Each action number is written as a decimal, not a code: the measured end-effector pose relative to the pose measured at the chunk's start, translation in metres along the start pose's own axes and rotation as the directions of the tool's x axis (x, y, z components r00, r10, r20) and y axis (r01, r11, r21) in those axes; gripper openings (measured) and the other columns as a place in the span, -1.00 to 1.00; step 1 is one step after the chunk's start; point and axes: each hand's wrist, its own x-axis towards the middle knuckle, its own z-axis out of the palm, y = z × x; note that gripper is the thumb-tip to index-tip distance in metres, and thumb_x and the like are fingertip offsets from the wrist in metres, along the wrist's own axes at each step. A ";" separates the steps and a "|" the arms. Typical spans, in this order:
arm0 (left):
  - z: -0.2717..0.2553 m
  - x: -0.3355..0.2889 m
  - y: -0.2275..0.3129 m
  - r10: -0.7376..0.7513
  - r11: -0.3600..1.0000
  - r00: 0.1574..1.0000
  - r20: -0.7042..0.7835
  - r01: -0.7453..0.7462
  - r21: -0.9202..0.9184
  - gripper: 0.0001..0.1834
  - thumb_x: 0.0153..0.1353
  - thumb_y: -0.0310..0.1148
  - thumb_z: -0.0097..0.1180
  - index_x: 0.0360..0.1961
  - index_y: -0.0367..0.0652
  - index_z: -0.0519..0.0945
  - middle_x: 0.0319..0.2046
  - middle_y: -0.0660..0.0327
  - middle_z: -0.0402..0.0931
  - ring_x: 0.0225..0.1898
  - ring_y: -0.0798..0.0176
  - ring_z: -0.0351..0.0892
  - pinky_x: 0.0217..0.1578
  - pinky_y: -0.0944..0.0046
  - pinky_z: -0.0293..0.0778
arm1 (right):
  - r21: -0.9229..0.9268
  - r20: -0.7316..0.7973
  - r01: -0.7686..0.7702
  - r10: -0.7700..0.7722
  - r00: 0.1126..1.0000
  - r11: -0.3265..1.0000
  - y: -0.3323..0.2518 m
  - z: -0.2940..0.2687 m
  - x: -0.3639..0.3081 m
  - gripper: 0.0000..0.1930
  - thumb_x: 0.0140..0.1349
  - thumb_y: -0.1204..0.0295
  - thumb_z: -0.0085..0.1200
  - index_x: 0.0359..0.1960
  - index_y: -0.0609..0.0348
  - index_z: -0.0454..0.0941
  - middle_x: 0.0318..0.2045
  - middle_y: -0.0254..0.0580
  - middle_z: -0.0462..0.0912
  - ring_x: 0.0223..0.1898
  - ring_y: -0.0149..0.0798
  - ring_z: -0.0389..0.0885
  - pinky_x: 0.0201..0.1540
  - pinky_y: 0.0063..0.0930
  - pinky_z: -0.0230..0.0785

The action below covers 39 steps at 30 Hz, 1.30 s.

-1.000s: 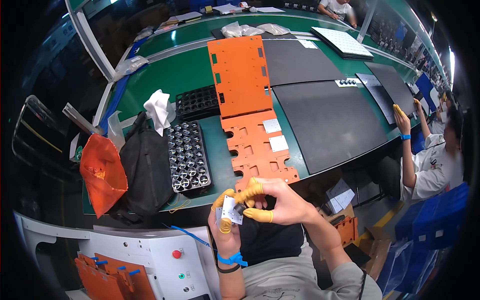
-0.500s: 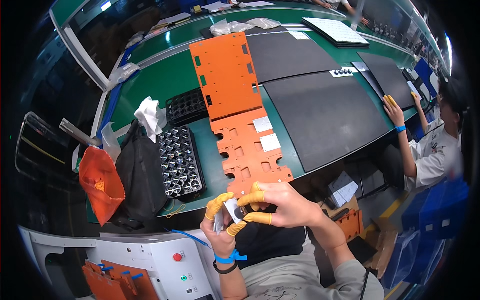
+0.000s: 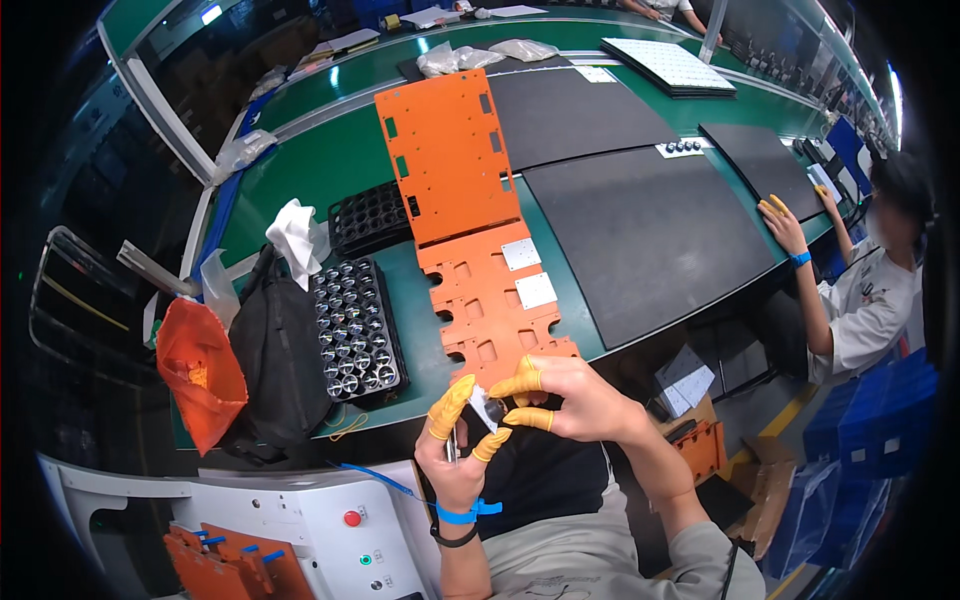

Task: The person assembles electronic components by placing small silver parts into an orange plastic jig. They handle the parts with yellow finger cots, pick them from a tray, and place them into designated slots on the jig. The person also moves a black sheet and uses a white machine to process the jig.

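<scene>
Head view: well left of the fingers [image 3: 450,408], an open orange bag [image 3: 195,350] beside a black bag [image 3: 285,350]; nearer, on the green surface [image 3: 418,325], a black tray [image 3: 397,350] of shiny round parts. At left hand [image 3: 458,478], yellow-covered fingers curled nearly together, gripping a small tilted white plate [image 3: 481,402]. Just beyond the fingers, an orange board [image 3: 508,320] with two white squares [image 3: 535,291] on top. Right against the held plate, a dark round part [image 3: 495,411], pinched between slightly parted thumb and fingertips of the right hand [image 3: 582,402]. Beyond the fingers and rightward, a broad black panel [image 3: 655,245]; farther right, a co-worker's hand [image 3: 788,232] touching another dark panel [image 3: 765,175].
</scene>
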 end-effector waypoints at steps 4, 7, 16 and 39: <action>0.003 -0.001 -0.002 0.026 0.999 1.000 0.006 -0.026 0.034 -0.24 -0.17 -0.28 0.63 0.15 -0.14 0.65 -0.33 0.50 0.46 -0.50 0.55 0.09 -0.48 0.48 0.02 | 0.000 0.017 -0.027 0.027 0.999 1.000 0.000 -0.003 -0.002 -0.66 0.15 0.55 0.33 0.00 0.21 0.66 -0.44 -0.23 0.50 -0.45 -0.32 0.46 -0.35 -0.45 0.36; 0.006 -0.001 0.000 0.038 0.999 0.999 -0.012 -0.038 0.037 -0.26 -0.15 -0.29 0.62 0.15 -0.14 0.66 -0.34 0.50 0.44 -0.50 0.55 0.09 -0.48 0.48 0.02 | 0.053 0.025 -0.031 0.030 0.999 0.998 0.003 -0.004 0.001 -0.66 0.15 0.55 0.33 0.00 0.21 0.66 -0.43 -0.21 0.52 -0.44 -0.30 0.48 -0.35 -0.45 0.38; 0.004 -0.002 -0.004 -0.111 0.969 0.994 0.007 0.110 -0.222 -0.28 0.07 -0.31 0.50 0.25 -0.29 0.51 0.06 0.14 0.58 -0.11 0.39 0.52 -0.09 0.39 0.45 | -0.039 -0.068 0.089 -0.092 0.993 0.995 0.013 0.011 0.000 -0.57 0.08 0.47 0.42 0.03 0.24 0.66 -0.43 -0.26 0.53 -0.40 -0.31 0.49 -0.32 -0.48 0.37; 0.013 0.008 -0.008 -0.360 0.843 0.933 -0.022 0.315 -0.436 -0.55 0.44 -0.31 0.11 0.26 -0.28 0.44 -0.01 0.12 0.63 -0.54 0.60 0.16 -0.57 0.52 0.08 | -0.223 -0.530 -0.622 0.442 0.724 0.751 0.057 -0.029 -0.006 -0.62 0.22 0.25 0.29 -0.44 0.46 0.66 -0.66 -0.03 0.53 -0.63 -0.11 0.49 -0.47 -0.25 0.31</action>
